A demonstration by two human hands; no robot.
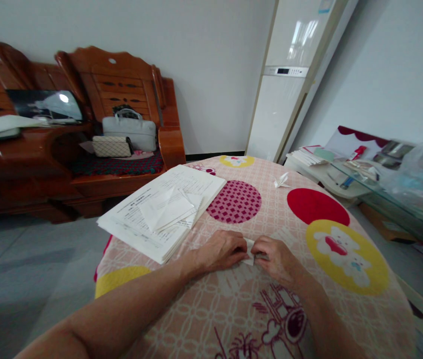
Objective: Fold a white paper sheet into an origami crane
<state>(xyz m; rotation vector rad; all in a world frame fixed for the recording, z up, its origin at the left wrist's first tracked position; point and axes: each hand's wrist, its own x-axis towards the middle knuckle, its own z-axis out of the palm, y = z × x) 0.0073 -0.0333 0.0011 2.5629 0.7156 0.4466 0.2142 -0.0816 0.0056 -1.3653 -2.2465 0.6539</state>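
A small piece of folded white paper [249, 252] is held low over the patterned tablecloth [196, 319], between my two hands. My left hand [226, 249] has its fingers closed on the paper's left side. On the right side, my right hand [275, 255] pinches it, with thumb and fingertips together. Much of the paper is covered by my fingers. Beyond my left hand lies a stack of printed sheets [129, 227], with several folded white paper pieces [168, 207] on top. A folded paper crane [281, 180] sits near the table's far edge.
A carved wooden sofa [121, 89] with a grey bag [131, 130] and a quilted purse [111, 146] stands at the back left. Behind the table rises a tall white air conditioner [282, 94]. A glass-topped stand [386, 199] with plastic bags [422, 174] is on the right.
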